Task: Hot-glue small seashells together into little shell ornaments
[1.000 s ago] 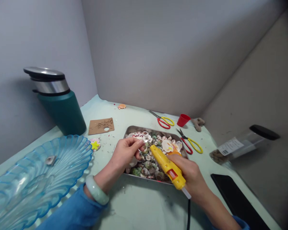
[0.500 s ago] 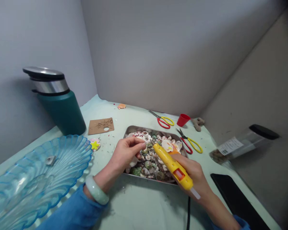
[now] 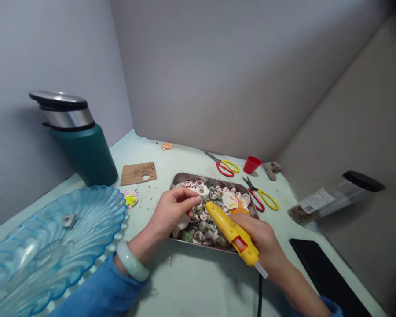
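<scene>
My right hand is wrapped round a yellow hot glue gun, with a clear glue stick poking out of its rear end. The gun's nozzle points up and left, close to the fingertips of my left hand. Those fingers are pinched together; whatever small thing they hold is too small to make out. Both hands are above a metal tray filled with seashells, green stones and white pieces. A pale green bangle circles my left wrist.
On the left stand a blue scalloped dish and a green bottle. Brown cardboard lies behind them. Beyond the tray are scissors, more scissors and a red cup. A clear container and a black slab are rightward.
My right hand has moved the glue gun a little left and down, bringing its nozzle nearer my left fingertips. My left hand has barely moved.
</scene>
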A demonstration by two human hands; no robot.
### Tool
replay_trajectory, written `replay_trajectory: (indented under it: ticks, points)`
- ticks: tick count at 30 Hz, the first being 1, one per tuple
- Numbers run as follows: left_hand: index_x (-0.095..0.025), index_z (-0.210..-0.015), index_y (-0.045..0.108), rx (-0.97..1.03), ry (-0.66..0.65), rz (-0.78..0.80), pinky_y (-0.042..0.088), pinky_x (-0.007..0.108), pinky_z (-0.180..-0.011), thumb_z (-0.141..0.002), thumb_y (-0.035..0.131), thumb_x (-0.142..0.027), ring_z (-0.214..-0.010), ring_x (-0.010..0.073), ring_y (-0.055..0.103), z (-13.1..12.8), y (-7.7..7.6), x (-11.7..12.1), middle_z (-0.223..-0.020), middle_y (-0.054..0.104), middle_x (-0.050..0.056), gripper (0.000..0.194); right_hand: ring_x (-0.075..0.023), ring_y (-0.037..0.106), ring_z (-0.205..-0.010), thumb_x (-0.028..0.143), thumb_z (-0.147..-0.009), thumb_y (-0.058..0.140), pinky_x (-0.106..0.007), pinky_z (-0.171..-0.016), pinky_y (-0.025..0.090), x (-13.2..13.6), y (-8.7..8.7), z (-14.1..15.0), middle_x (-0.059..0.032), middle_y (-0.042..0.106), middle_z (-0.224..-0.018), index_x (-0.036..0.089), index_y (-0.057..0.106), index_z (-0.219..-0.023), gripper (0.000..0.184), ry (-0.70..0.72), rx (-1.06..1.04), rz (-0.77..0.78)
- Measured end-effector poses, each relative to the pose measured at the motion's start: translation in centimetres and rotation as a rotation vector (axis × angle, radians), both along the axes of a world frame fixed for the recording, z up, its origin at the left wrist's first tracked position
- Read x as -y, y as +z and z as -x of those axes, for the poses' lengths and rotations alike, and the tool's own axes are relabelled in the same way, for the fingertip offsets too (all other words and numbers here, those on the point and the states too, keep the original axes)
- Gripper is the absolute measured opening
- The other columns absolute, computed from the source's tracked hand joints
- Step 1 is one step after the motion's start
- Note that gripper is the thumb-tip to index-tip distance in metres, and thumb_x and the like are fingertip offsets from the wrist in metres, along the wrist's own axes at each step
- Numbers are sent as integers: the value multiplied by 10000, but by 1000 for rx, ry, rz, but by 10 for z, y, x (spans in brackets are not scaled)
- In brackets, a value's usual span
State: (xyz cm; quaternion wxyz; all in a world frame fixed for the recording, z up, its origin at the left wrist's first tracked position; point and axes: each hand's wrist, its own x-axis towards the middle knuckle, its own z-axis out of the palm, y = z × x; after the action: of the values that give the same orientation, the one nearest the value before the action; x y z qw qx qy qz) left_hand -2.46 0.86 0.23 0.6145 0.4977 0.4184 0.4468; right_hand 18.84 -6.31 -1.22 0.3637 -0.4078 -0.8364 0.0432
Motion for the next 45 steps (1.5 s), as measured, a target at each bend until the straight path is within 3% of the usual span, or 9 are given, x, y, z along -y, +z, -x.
replay_trajectory:
  ticks: [9, 19, 23, 28, 33, 36, 40, 45]
  points:
    - [-128, -794, 689, -17, -46, 51, 293, 148, -383, -667, 749, -280, -430, 68, 533, 3, 0, 0, -506, 602, -8, 207, -201, 672, -742, 229, -862, 535, -267, -594, 490, 0, -1, 0, -84, 686, -847, 177, 556, -1004, 153, -37, 10, -66]
    - [-128, -774, 613, 178, -91, 106, 478, 202, -543, -603, 801, -254, -481, 61, 571, 4, -2, -4, -710, 670, 14, 284, -206, 674, -737, 228, -850, 544, -281, -616, 512, 0, 0, 1, -98, 691, -859, 163, 565, -1009, 173, -24, -23, -78]
    - [-138, -791, 613, 209, -127, 117, 485, 213, -555, -618, 791, -244, -509, 78, 592, 5, -4, -5, -736, 683, 24, 270, -203, 673, -736, 239, -844, 565, -286, -635, 516, 0, -1, 0, -97, 689, -868, 165, 561, -1028, 199, -12, -31, -83]
    - [-157, -838, 596, 168, -170, 100, 479, 206, -562, -676, 756, -268, -558, 113, 622, 6, -4, -3, -595, 649, -1, 253, -204, 675, -741, 243, -840, 566, -292, -650, 522, 0, -3, -1, -89, 692, -864, 171, 569, -1025, 198, -27, -35, -82]
    - [-136, -815, 591, 130, -145, 81, 461, 193, -540, -681, 751, -265, -514, 72, 586, 5, -4, -3, -744, 672, 25, 245, -213, 683, -739, 256, -839, 566, -296, -648, 535, 1, 0, 1, -88, 705, -858, 174, 590, -1008, 189, -43, -28, -76]
    - [-141, -804, 589, 127, -143, 64, 447, 192, -523, -672, 759, -273, -509, 68, 571, 7, -4, -4, -716, 631, -2, 252, -215, 689, -725, 259, -844, 549, -290, -624, 542, 1, 3, 2, -86, 711, -843, 174, 601, -1004, 189, -64, -66, -81]
    - [-161, -784, 560, 267, -222, -3, 474, 225, -535, -703, 736, -268, -476, 62, 510, 10, -1, 0, -635, 570, -38, 221, -208, 689, -723, 220, -831, 559, -262, -592, 535, 2, 4, 1, -62, 709, -835, 188, 604, -1001, 179, -106, -106, -91]
    - [-177, -781, 513, 416, -387, -116, 425, 204, -435, -765, 681, -241, -404, 42, 426, 11, 2, 8, -624, 554, -44, 180, -193, 676, -737, 172, -820, 575, -250, -618, 528, 3, 1, -1, -53, 697, -876, 192, 587, -1010, 191, -144, -108, -87]
